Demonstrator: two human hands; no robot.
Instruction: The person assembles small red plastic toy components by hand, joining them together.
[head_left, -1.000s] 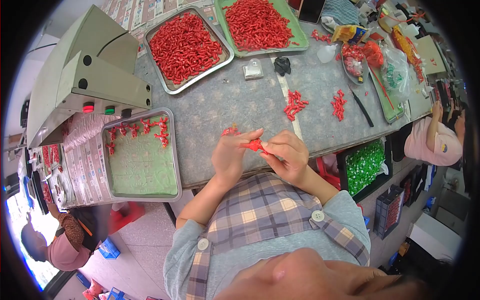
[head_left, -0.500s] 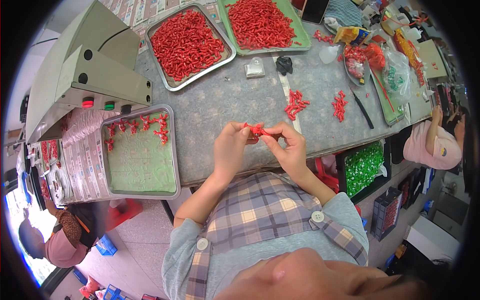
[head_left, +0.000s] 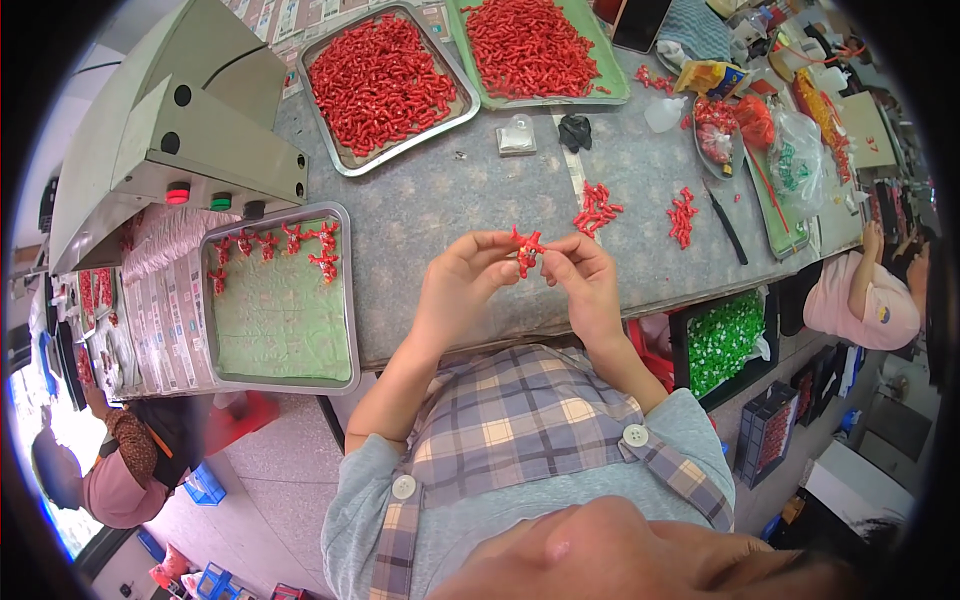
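A small red figurine (head_left: 527, 252) with limbs sticking out and a paler patch on its front is held up over the near edge of the table. My left hand (head_left: 462, 285) grips it from the left between thumb and fingers. From the other side, my right hand (head_left: 585, 280) pinches it with thumb and forefinger. Beyond the right hand lies a small heap of red pieces (head_left: 597, 209), with a second heap (head_left: 682, 218) farther right. Left of my hands is a metal tray (head_left: 280, 345) with a green liner, where several similar figurines (head_left: 292, 238) lie along the far end.
Two trays (head_left: 470, 112) (head_left: 560, 101) piled with red pieces sit at the back. A grey machine (head_left: 200, 140) with buttons stands at left. A black-handled knife (head_left: 728, 228), scoop (head_left: 718, 150) and plastic bag (head_left: 795, 150) are at right. Co-workers are at both sides.
The figurine has been turned more upright between my fingers, and its paler front now shows. My left fingers have shifted up along it; both hands remain in nearly the same place.
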